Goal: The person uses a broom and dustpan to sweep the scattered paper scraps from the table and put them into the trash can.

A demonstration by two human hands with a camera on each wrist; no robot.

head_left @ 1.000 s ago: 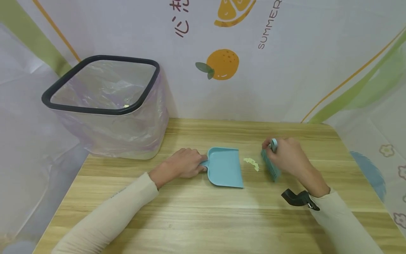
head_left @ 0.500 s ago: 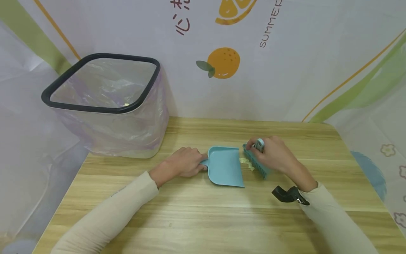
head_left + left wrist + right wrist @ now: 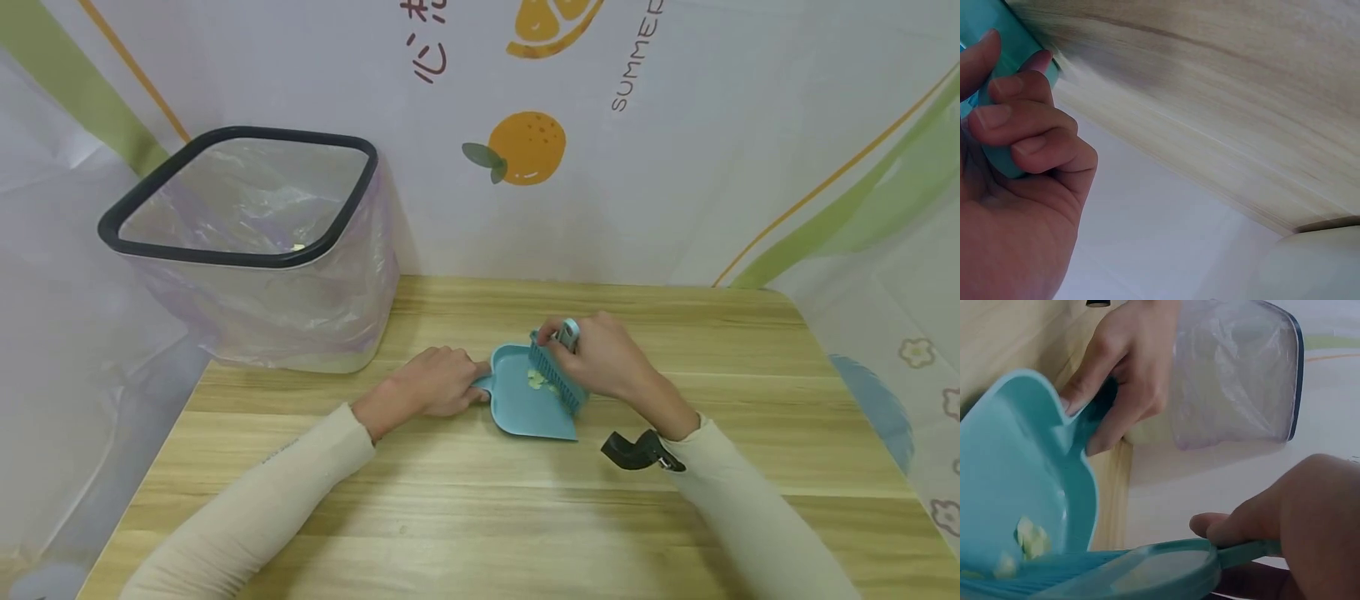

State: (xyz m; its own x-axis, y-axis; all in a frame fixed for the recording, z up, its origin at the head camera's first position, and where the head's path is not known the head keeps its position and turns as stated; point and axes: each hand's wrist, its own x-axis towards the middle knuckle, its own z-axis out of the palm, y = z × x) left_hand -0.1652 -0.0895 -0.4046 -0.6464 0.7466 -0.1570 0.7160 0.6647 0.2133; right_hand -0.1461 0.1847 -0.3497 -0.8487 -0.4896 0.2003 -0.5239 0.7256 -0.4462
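Note:
A light blue dustpan [image 3: 521, 412] lies on the wooden table, its wide edge toward the right. My left hand [image 3: 442, 385] grips its short handle; in the left wrist view the fingers curl round the teal handle [image 3: 1002, 161]. My right hand [image 3: 603, 354] holds a matching blue brush [image 3: 553, 377] by its handle, with the bristles over the dustpan's right part. Small pale yellow-green scraps [image 3: 536, 379] lie in the pan against the bristles. The right wrist view shows the scraps [image 3: 1032, 539] beside the brush as well.
A bin [image 3: 300, 325] with a black rim and a translucent liner stands at the table's back left, a pale scrap [image 3: 297, 247] inside it. A printed white sheet [image 3: 675, 167] hangs behind the wooden table [image 3: 450, 517]. A black mount [image 3: 637, 452] sits at the right wrist.
My right hand has moved left with the brush, from the table onto the dustpan. The scraps have gone from the table into the pan. The left hand and dustpan have stayed put.

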